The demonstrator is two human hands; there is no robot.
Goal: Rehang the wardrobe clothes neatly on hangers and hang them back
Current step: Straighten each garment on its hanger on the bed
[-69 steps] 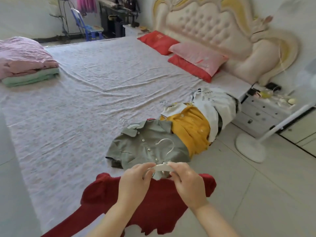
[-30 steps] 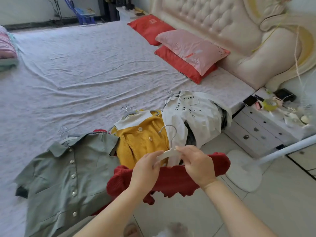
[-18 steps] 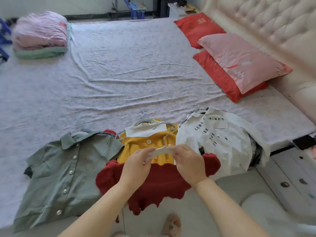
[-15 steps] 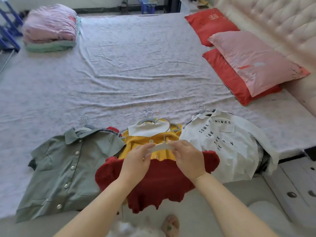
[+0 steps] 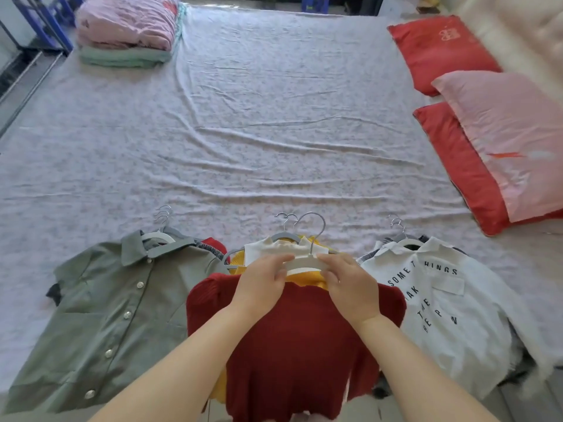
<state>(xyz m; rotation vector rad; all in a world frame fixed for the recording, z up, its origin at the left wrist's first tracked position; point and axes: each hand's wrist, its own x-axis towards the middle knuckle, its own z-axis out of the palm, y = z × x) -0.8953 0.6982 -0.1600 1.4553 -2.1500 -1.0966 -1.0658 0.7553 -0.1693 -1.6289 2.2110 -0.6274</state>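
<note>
Since the earlier frames the view has swung to face the bed (image 5: 274, 132) squarely, and the red top (image 5: 292, 339) held up on its white hanger (image 5: 304, 263) has been carried to the middle of the row, in front of the yellow garment (image 5: 240, 263). Both hands are closed on the hanger's arms: the left hand (image 5: 262, 284) pinches the left end, the right hand (image 5: 350, 284) the right end, with the metal hook (image 5: 310, 226) standing up between them.

Judging by the layout, the job is partly done. Three piles of clothes already on hangers lie along the near edge of the bed: a grey-green buttoned shirt (image 5: 106, 315) on the left, the yellow one with a white collar in the middle, and a white shirt with black lettering (image 5: 441, 306) on the right. The red top looks dressed on its hanger too, though its neckline is hidden by the hands. Hanging everything back is still to come; no wardrobe is in view.

The red top is a ribbed knit, soft and drapey. The green shirt is smooth woven cloth with pale round buttons. The bedsheet is thin and creased. Folded blankets (image 5: 128, 28) sit far left, red and pink pillows (image 5: 487, 132) on the right
</note>
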